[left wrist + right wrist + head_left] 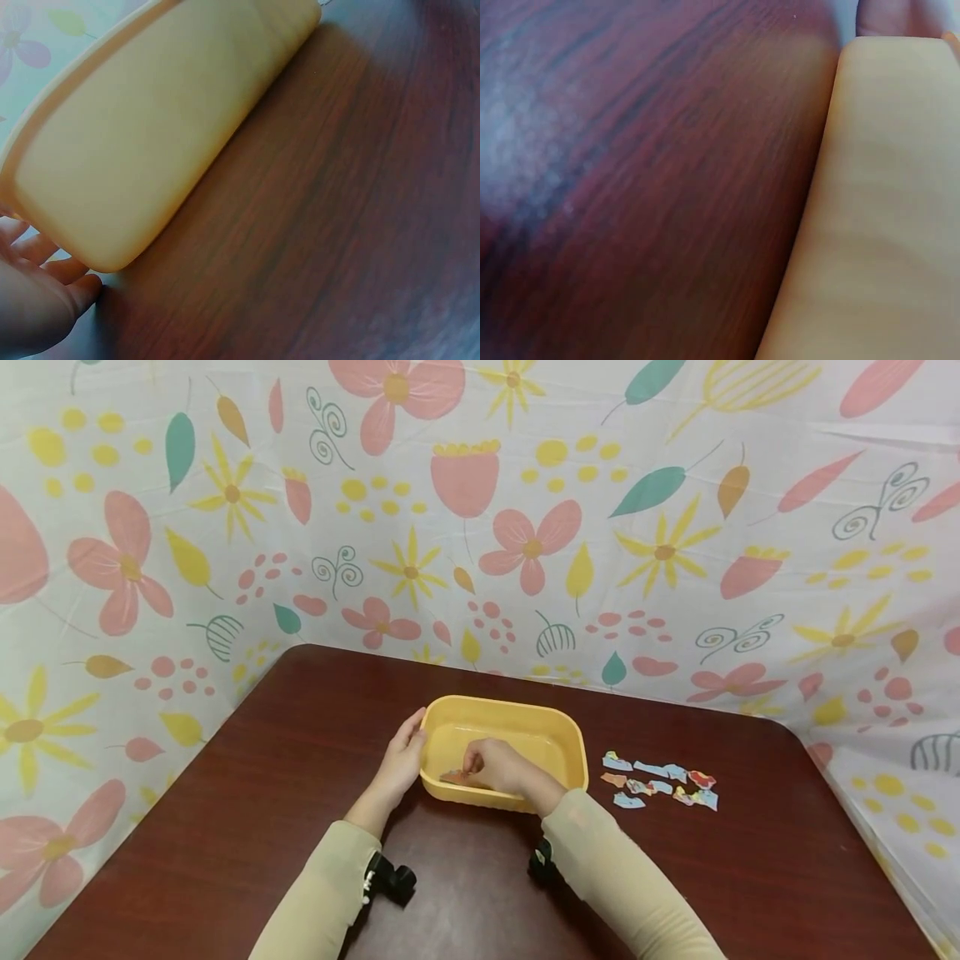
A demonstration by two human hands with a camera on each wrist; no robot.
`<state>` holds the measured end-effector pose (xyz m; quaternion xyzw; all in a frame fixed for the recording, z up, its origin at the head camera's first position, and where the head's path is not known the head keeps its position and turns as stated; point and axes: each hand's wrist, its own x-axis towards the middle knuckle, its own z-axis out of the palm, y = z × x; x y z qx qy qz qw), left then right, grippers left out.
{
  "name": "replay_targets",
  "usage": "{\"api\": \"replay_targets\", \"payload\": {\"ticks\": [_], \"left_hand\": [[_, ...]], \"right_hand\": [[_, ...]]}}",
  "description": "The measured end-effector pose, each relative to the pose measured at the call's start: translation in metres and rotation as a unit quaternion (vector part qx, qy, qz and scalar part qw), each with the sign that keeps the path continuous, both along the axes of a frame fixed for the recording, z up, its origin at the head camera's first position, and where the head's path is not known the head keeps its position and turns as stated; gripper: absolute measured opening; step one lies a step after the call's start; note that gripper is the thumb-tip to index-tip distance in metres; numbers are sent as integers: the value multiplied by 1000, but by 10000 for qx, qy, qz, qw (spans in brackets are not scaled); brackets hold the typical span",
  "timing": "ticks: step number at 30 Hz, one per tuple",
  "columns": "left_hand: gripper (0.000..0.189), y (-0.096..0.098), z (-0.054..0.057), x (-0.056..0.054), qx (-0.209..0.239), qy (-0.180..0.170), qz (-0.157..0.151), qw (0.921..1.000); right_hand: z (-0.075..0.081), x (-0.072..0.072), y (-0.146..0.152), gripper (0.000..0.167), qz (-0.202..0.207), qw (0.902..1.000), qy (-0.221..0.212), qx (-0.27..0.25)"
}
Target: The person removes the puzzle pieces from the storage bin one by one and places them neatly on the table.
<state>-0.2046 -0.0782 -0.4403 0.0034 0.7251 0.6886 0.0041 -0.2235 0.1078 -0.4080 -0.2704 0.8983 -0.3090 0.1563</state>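
Note:
A yellow plastic basin (517, 706) stands on the table, its outer wall filling much of both wrist views. My left hand (402, 758) rests against the basin's left end, fairly straight fingers touching the outside; the left wrist view shows this hand (34, 300) at the basin's corner. Inside the basin, my right hand (497, 764) has its fingertips bent down and pinches a small printed paper piece (468, 779) near the front left. Part of that piece is hidden by the fingers. Another bit of paper (450, 775) lies beside it on the basin floor.
Several torn, colourful paper pieces (660, 781) lie in loose rows on the dark red-brown table (757, 843), right of the basin. A flower-printed cloth (480, 568) hangs behind and along the sides. Each wrist carries a small black camera (392, 878).

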Motion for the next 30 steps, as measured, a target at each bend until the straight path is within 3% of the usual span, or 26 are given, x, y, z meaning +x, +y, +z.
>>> {"api": "replay_targets", "payload": {"ticks": [4, 10, 25, 30], "left_hand": [[47, 0, -1, 0, 21, -58, -21, 10000], [47, 0, -1, 1, -31, -26, 14, 10000], [47, 0, 0, 0, 53, 1, 18, 10000], [48, 0, -1, -1, 49, -58, 30, 10000]], "right_hand": [[-1, 0, 3, 8, -140, 9994, -245, -184], [-2, -2, 12, 9, -313, 9975, -281, -563], [20, 1, 62, 18, -633, 9848, -488, -1543], [29, 1, 83, 21, -899, 9838, -341, -1511]]}}
